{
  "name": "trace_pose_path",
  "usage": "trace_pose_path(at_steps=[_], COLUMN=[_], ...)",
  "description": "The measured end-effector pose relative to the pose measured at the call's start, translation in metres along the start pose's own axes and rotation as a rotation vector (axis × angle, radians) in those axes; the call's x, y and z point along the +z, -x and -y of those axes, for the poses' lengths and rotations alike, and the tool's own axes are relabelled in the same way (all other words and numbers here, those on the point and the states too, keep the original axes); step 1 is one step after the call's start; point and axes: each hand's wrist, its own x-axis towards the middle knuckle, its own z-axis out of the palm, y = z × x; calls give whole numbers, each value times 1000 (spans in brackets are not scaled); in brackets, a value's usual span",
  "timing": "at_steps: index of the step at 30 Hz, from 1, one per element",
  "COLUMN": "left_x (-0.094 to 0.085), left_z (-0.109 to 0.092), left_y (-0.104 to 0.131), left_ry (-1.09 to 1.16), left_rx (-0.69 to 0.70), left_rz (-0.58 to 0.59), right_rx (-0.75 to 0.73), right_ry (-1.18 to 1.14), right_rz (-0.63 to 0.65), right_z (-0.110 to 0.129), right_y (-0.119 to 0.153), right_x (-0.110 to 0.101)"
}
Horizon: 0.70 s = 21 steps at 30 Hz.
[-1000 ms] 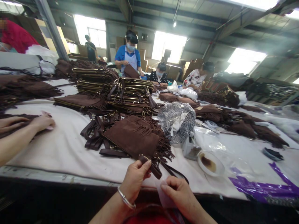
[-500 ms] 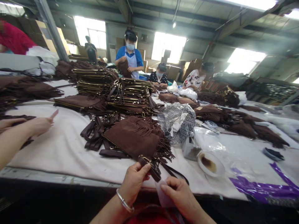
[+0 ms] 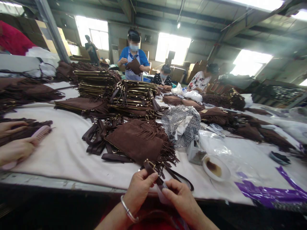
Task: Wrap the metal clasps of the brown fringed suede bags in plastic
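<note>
Brown strap (image 3: 158, 180) is pinched by left hand (image 3: 139, 188), pale sheet (image 3: 162, 197) by right hand (image 3: 183, 195), near table edge (image 3: 72, 185). White cloth (image 3: 68, 150) is spread between hands and pink comb (image 3: 41, 134).

No legible lettering, label, brand, number or sign anywhere in view.

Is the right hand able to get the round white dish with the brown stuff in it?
Probably yes: the white dish sits just beyond the right hand, to its right, and nothing tall stands between them. But that hand pinches a pale piece, so it might need to let go first.
</note>
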Motion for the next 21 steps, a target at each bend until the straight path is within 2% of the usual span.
trace_pose_path(at_steps=[4,6,10,13,17,21], left_x=[12,14,8,11,27,36], left_z=[10,11,-1,-10,-12,-4], left_y=[2,2,-7,-16,-19,-16], left_ry=[92,196,605,702,716,799], left_rx=[-43,-107,-424,-576,-587,-561], left_rz=[84,109,105,6,-188,-270], right_rx=[-27,-4,98,135,148,95], right_ry=[48,8,-190,-228,-224,-176], right_rz=[-51,-30,93,128,155,234], right_z=[6,8,6,0,-6,-8], right_y=[-1,2,15,23,27,36], right_x=[1,-3,-11,-12,-14,-26])
